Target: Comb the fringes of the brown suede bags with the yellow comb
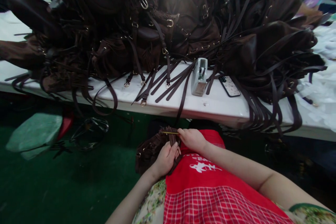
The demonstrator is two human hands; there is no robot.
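Observation:
A dark brown leather bag (147, 152) with metal eyelets rests on my lap, against the red apron. My left hand (166, 157) is closed around a brown fringed tassel (172, 139) on this bag. Just above and to the right, my right hand (193, 140) pinches a thin gold-coloured tool (168, 133). The tool lies across the tassel strands near their upper end and points left. Its exact kind is too small to make out, and the fingers hide its rear end.
A heap of brown leather bags (194, 35) with buckled straps covers the white table (223, 106). Straps hang over its front edge. A grey tape dispenser (200, 77) and a phone (230, 86) lie near the front. White wrapping (320, 98) spreads at right; a greenish plastic bag (36, 133) is at lower left.

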